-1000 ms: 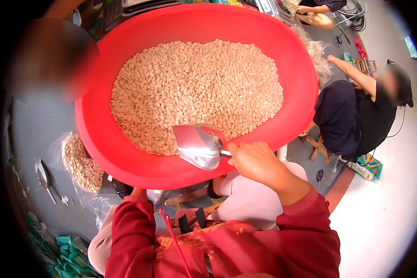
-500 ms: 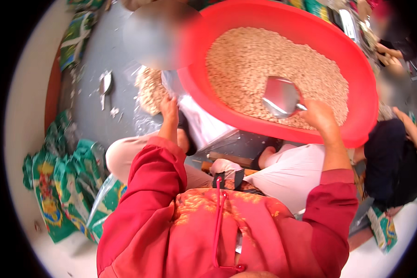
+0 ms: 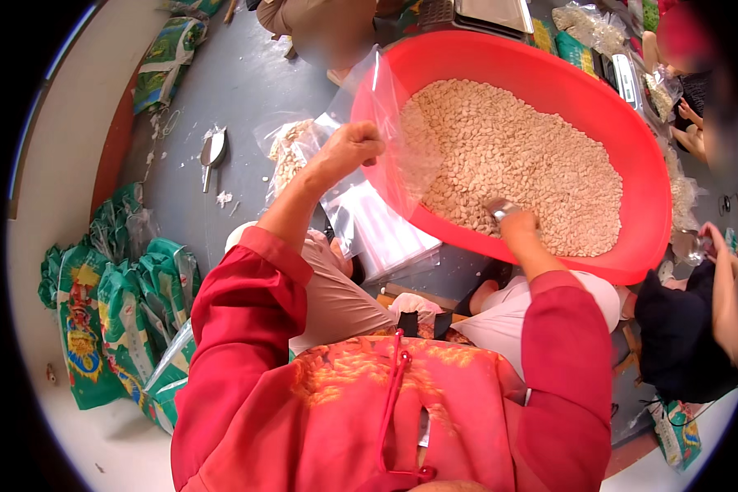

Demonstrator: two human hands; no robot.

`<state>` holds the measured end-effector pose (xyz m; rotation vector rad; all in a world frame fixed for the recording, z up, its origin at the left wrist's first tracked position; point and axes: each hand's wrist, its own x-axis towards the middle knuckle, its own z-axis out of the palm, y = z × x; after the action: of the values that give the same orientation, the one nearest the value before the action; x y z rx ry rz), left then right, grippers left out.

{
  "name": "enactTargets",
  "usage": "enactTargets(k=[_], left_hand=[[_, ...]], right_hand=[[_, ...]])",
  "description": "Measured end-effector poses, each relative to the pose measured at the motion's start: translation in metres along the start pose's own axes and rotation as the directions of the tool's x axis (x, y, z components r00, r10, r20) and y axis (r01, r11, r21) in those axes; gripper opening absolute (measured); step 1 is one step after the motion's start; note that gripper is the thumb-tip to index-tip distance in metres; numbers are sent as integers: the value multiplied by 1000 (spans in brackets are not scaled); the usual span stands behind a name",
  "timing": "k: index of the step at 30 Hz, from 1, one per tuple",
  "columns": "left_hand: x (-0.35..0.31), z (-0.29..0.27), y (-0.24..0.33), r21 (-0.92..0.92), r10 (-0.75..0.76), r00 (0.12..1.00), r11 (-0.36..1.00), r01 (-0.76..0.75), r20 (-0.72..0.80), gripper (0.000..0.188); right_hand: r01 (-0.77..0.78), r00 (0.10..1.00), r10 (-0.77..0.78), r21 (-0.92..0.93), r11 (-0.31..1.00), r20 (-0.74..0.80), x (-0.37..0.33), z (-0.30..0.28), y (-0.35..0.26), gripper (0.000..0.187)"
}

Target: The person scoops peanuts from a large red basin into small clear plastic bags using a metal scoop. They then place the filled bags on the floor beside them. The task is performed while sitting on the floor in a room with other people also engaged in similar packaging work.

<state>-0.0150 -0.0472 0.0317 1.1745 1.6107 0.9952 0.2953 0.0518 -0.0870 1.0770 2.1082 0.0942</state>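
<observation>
A big red basin holds a heap of pale beige kernels. My left hand is raised beside the basin's left rim and grips the top of a clear plastic bag that hangs open against the rim. My right hand is down in the kernels at the near edge of the heap, closed on the handle of a metal scoop whose blade is mostly buried. A stack of flat clear bags lies below my left arm.
A second metal scoop lies on the grey floor at left, near a filled clear bag. Green printed sacks pile up at far left. Another person in dark clothes sits at right; a scale stands behind the basin.
My left hand rose from the floor and lifted a clear bag to the basin's rim. My right hand pushed the scoop down into the kernels. The view swung left.
</observation>
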Motion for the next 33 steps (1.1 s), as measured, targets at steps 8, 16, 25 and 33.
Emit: enactTargets(k=[8, 16, 25, 33], left_hand=[[7, 18, -6, 94, -28, 982, 996, 10, 188, 12], [21, 57, -28, 359, 13, 881, 910, -206, 473, 16], [9, 83, -20, 369, 3, 956, 922, -116, 292, 21], [-13, 112, 3, 327, 290, 940, 883, -336, 182, 61]], right_hand=[[9, 981, -60, 267, 964, 182, -5, -19, 6, 30], [314, 919, -180, 928, -203, -350, -7, -79, -16, 56], [273, 961, 49, 902, -334, -273, -15, -78, -57, 17], [446, 892, 101, 894, -47, -440, -13, -79, -60, 20]])
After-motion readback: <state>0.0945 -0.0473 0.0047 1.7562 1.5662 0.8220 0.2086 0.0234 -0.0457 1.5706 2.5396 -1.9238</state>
